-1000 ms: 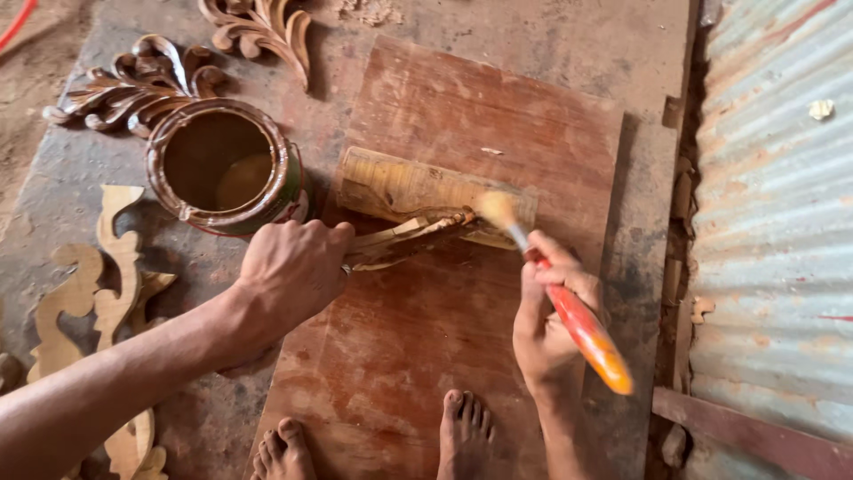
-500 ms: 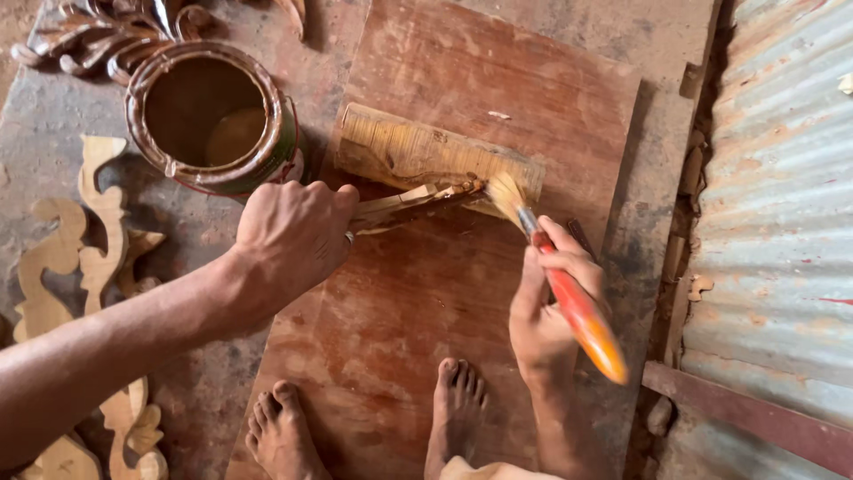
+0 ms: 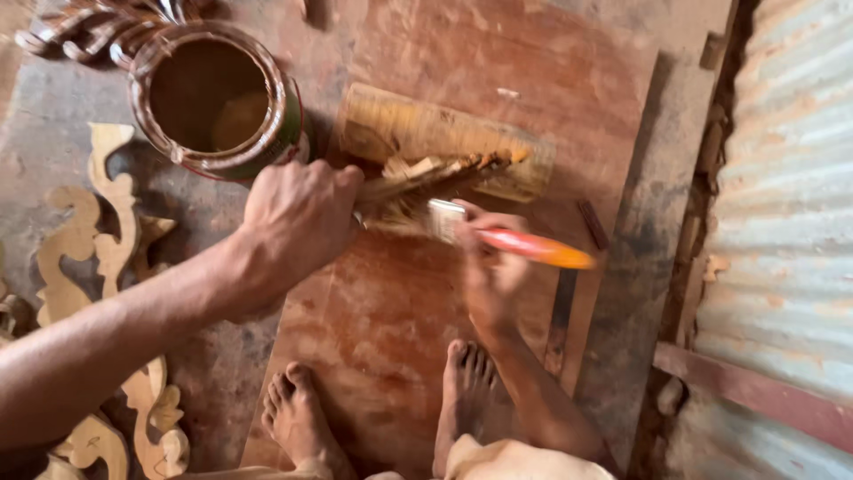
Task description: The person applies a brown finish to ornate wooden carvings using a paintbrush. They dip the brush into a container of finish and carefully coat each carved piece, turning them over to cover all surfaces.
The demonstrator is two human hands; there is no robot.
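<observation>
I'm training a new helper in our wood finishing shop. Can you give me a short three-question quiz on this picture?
1. True or false: the right hand holds a paintbrush with an orange handle.
2. Multiple choice: the open can of brown finish stands
A. beyond the left hand, at the board's left edge
B. between the two bare feet
C. against the corrugated metal sheet
3. Fill in: the unfinished pale carved scrolls lie on the floor to the ____ of the reddish board.

Key
1. True.
2. A.
3. Left.
</observation>
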